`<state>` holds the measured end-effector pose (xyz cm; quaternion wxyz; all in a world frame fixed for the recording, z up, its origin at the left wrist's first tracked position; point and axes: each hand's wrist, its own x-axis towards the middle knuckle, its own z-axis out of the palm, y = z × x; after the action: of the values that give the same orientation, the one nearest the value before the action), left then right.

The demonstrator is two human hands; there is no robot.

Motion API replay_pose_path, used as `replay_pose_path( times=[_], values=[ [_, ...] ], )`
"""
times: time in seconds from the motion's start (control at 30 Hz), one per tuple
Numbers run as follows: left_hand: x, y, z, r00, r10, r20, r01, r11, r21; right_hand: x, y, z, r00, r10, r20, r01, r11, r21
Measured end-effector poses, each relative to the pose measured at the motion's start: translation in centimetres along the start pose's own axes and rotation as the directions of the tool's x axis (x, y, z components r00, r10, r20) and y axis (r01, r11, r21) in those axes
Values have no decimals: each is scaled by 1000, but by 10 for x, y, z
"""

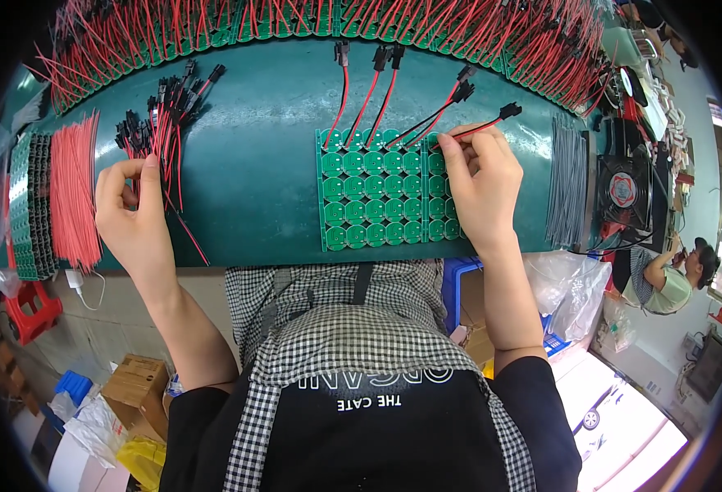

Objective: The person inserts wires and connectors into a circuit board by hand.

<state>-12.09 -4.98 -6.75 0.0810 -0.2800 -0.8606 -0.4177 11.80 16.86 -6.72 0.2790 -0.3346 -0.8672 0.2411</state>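
Note:
A panel of round green circuit boards (375, 187) lies on the table in front of me. Several red-and-black connector wires (386, 100) run from its far edge, their black plugs pointing away. At the panel's far right corner my right hand (485, 184) is closed in a pinch on one connector wire (485, 125), whose plug sticks out beyond the fingers. On the left is a loose heap of similar connector wires (168, 111). My left hand (135, 205) is closed at the near side of this heap, thumb and fingers together on wire there; the exact piece is partly hidden.
Red wires (75, 193) and stacked dark-edged boards (33, 205) lie at the far left. Grey wires (567, 180) and a black fan (626, 190) are on the right. Many wired green panels (320, 23) line the back. Another person (671, 275) sits off to the right.

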Motion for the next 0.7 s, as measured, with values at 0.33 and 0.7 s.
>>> replay_pose_path(
  times=[0.33, 0.7],
  values=[
    [-4, 10, -1, 955, -291, -52, 213, 798, -564, 7, -2, -10, 995, 41, 94, -45, 998, 33],
    [-68, 85, 30, 577, 113, 809, 645, 544, -536, -36, -41, -6, 923, -83, 377, -207, 717, 666]
  ],
)
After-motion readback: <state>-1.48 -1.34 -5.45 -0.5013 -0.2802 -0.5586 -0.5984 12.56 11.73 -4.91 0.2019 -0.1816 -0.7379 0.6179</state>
